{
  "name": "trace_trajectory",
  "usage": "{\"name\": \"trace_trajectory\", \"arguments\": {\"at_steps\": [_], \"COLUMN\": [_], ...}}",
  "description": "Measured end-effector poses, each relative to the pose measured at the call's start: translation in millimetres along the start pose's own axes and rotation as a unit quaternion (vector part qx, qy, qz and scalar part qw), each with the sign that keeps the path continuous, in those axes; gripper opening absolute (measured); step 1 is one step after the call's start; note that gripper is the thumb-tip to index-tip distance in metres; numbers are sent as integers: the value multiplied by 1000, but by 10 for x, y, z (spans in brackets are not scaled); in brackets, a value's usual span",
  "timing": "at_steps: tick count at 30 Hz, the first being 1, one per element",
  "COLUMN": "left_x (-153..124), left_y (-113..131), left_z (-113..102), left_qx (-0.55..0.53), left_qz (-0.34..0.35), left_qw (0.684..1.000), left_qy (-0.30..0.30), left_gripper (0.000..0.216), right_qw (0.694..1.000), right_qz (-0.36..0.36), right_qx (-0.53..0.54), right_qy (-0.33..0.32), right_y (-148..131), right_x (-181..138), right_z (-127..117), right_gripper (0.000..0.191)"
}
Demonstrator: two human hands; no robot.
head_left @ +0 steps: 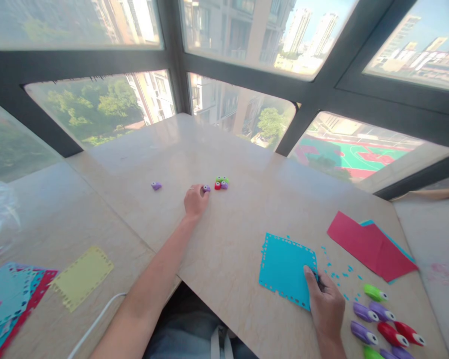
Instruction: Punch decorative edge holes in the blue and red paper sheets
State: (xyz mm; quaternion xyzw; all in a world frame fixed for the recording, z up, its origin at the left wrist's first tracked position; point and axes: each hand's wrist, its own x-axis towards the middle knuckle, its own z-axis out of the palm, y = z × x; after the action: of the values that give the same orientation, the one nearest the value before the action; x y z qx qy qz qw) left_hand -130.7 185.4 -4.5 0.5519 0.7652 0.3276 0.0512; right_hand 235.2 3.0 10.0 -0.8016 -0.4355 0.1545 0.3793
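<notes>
My left hand reaches far out over the table, fingers closed on a small purple craft punch with a round white-and-black end. Just right of it stands a tight cluster of punches: a red punch, a purple one and green ones behind. Another purple punch lies alone to the left. My right hand grips the right edge of a blue sheet of paper, thumb on top. Small holes run along the sheet's edges. The fingers beneath are partly hidden.
Blue paper bits are scattered right of the sheet. Red paper lies beyond, and several colourful punches sit at lower right. On the left are a yellow punched sheet, stacked sheets and a white cable. Windows border the table.
</notes>
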Motion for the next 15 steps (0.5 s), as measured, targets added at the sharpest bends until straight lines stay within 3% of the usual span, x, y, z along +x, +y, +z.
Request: {"name": "trace_trajectory", "arguments": {"at_steps": [11, 15], "left_x": [-247, -429], "left_y": [93, 158], "left_z": [-96, -99], "left_qx": [-29, -68], "left_qz": [-15, 9], "left_qw": [999, 997], "left_qy": [-16, -28], "left_gripper": [22, 21], "right_qw": [999, 999], "right_qz": [-37, -44], "right_qx": [10, 29], "right_qy": [2, 0], "right_y": [-91, -102], "right_x": [-20, -24], "right_z": [-13, -17], "right_gripper": [48, 45]}}
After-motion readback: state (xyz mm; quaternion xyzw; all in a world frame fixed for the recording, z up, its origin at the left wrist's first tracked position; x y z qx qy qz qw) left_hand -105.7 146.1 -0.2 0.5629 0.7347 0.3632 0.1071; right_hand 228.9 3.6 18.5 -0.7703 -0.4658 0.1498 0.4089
